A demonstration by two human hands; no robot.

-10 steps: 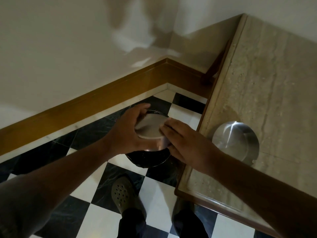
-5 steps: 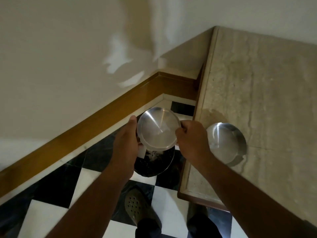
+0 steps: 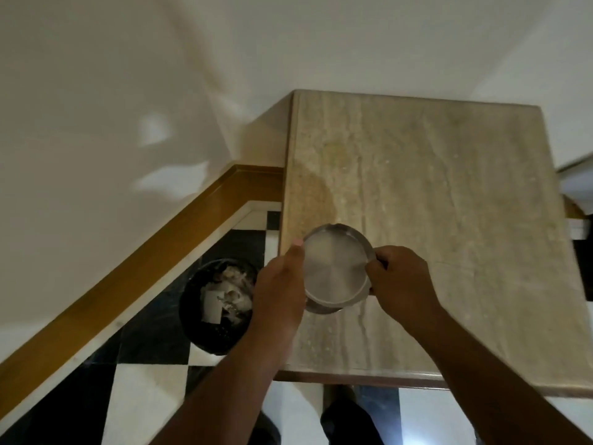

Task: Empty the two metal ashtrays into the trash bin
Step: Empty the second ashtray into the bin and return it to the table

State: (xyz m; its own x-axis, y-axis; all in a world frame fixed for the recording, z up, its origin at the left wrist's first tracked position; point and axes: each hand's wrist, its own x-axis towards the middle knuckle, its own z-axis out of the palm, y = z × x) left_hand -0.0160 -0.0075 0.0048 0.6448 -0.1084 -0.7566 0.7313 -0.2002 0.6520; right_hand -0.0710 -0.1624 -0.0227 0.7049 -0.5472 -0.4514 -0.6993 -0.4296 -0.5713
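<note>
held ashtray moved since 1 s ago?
Yes. The ashtray, in both hands, went right: off the bin, now over the table's left edge.

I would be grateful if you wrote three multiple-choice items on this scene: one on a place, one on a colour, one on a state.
1. Where does the trash bin stand?
A. on the table
B. on the floor, left of the table
C. behind the person

2. What colours are the floor tiles?
A. black and white
B. red and grey
C. plain brown

3. How is the metal ashtray held?
A. by the left hand alone
B. by nobody, it lies in the bin
C. between both hands over the table

Answers: 1 B, the bin sits on the checkered floor beside the stone table. 2 A, the tiles alternate black and white. 3 C, the left hand and right hand grip opposite rims.
</note>
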